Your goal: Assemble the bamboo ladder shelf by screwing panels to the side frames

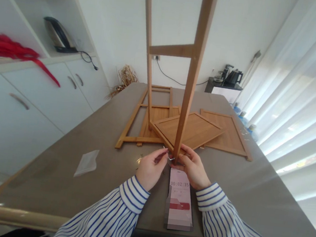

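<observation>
An upright wooden frame with two posts and a crossbar stands in front of me, joined low down to a wooden shelf panel. My left hand is closed in a pinch on a thin, bent metal hex key, whose end meets the foot of the near post. Around the bottom of that same post, my right hand has its fingers wrapped from the right. The screw or hole at the key's tip is too small to make out.
Under and behind the panel lie another wooden frame and a second panel. A phone showing a timer lies just below my hands. To the left rests a clear plastic bag. Small pieces lie near my left hand.
</observation>
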Demonstrator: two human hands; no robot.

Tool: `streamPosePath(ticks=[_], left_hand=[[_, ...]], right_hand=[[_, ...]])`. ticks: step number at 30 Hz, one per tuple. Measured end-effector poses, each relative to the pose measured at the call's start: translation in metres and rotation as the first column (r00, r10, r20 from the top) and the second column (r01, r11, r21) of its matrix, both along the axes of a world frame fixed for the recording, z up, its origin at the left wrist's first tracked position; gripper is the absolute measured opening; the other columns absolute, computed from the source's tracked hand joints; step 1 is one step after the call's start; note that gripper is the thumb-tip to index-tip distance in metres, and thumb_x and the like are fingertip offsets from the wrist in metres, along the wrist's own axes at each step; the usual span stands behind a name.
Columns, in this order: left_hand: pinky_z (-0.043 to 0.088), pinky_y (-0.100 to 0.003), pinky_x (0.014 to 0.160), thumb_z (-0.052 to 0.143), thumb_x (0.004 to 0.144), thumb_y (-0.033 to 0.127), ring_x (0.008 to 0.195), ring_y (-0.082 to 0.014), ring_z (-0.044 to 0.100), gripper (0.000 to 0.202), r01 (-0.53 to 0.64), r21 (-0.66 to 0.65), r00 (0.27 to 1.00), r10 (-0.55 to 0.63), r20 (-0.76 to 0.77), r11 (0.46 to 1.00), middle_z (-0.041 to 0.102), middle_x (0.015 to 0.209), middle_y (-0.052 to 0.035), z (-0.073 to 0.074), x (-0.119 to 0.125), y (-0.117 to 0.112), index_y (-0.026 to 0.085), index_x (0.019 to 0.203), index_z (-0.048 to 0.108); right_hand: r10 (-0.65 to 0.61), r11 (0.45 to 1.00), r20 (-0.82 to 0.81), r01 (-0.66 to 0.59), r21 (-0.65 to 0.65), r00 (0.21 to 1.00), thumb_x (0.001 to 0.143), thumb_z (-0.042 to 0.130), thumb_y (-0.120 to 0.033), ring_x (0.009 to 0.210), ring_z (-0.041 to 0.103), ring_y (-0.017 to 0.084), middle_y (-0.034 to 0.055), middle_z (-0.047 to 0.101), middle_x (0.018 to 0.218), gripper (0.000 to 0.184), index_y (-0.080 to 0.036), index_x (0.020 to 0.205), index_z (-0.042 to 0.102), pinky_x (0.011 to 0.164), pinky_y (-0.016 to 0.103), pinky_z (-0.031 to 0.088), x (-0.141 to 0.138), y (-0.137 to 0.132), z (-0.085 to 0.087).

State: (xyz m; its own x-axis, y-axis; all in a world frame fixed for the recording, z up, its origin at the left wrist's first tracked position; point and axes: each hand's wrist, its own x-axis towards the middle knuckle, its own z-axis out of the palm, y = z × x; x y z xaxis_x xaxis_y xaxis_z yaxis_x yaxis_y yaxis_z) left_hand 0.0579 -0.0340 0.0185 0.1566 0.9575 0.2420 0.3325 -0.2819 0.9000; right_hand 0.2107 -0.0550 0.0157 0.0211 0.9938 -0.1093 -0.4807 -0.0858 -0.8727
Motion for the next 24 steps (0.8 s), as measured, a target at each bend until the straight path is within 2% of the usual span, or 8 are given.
streamPosePath(ticks=[3,6,8,12,16,20,24], left_hand=[[0.053,-0.029,0.08,0.058,0.079,0.028,0.084,-0.0159,0.067,0.026,0.012,-0.003,0.994,-0.011,0.111,1.0,0.07,0.095,-0.0058,-0.002,0.002,-0.001,0.017,0.102,0.061],[0.054,-0.029,0.078,0.059,0.078,0.028,0.084,-0.0164,0.067,0.038,0.01,0.017,0.989,-0.012,0.15,1.0,0.07,0.093,-0.0056,-0.003,0.003,-0.003,0.017,0.114,0.051],[0.054,-0.029,0.078,0.059,0.079,0.028,0.084,-0.0166,0.067,0.039,0.01,0.059,0.994,-0.016,0.107,0.998,0.07,0.092,-0.0048,-0.002,0.004,-0.007,0.019,0.117,0.051],[0.054,-0.027,0.077,0.055,0.082,0.026,0.081,-0.015,0.066,0.017,0.043,0.21,0.997,-0.029,-0.072,0.977,0.069,0.091,-0.003,0.002,0.003,-0.014,0.02,0.096,0.064],[0.052,-0.028,0.08,0.052,0.083,0.022,0.086,-0.0152,0.064,0.015,0.096,0.365,0.983,-0.031,-0.18,0.926,0.068,0.093,-0.0043,0.005,0.004,-0.018,0.02,0.087,0.066],[0.051,-0.028,0.081,0.051,0.084,0.018,0.088,-0.0151,0.062,0.016,0.177,0.502,0.961,-0.038,-0.274,0.847,0.067,0.091,-0.0052,0.004,0.004,-0.019,0.019,0.087,0.067],[0.05,-0.031,0.081,0.05,0.084,0.016,0.088,-0.0174,0.06,0.017,0.242,0.583,0.939,-0.036,-0.342,0.776,0.067,0.087,-0.0048,0.003,0.003,-0.019,0.019,0.087,0.067]], right_hand=[[0.001,1.0,0.011,-0.001,-0.007,1.0,0.07,0.065,-0.026,0.084,0.063,0.021,0.0066,0.065,0.098,0.046,-0.02,0.114,0.051,0.073,0.043,0.054,0.0,0.0,0.001],[-0.006,1.0,0.01,0.006,-0.017,1.0,0.069,0.065,-0.026,0.082,0.063,0.02,0.006,0.065,0.098,0.046,-0.02,0.112,0.052,0.072,0.042,0.054,0.0,0.0,0.0],[-0.011,1.0,0.008,0.011,-0.014,1.0,0.069,0.066,-0.026,0.082,0.063,0.02,0.0055,0.065,0.097,0.045,-0.02,0.111,0.053,0.071,0.041,0.055,0.0,0.0,0.0],[-0.013,1.0,0.016,0.013,-0.009,1.0,0.068,0.067,-0.027,0.078,0.063,0.02,0.0042,0.066,0.091,0.045,-0.02,0.11,0.054,0.069,0.04,0.055,0.0,0.0,0.0],[-0.019,1.0,0.023,0.019,-0.012,1.0,0.067,0.067,-0.028,0.08,0.064,0.021,0.0036,0.067,0.089,0.044,-0.022,0.109,0.055,0.068,0.039,0.054,0.0,0.0,0.001],[-0.012,1.0,-0.004,0.012,0.004,1.0,0.068,0.065,-0.027,0.085,0.064,0.023,0.0039,0.068,0.088,0.044,-0.022,0.11,0.054,0.072,0.038,0.053,-0.001,0.0,0.001],[-0.014,1.0,0.009,0.014,0.011,1.0,0.07,0.065,-0.027,0.081,0.065,0.021,0.0035,0.069,0.086,0.044,-0.021,0.111,0.053,0.073,0.038,0.052,-0.002,-0.001,-0.001]])
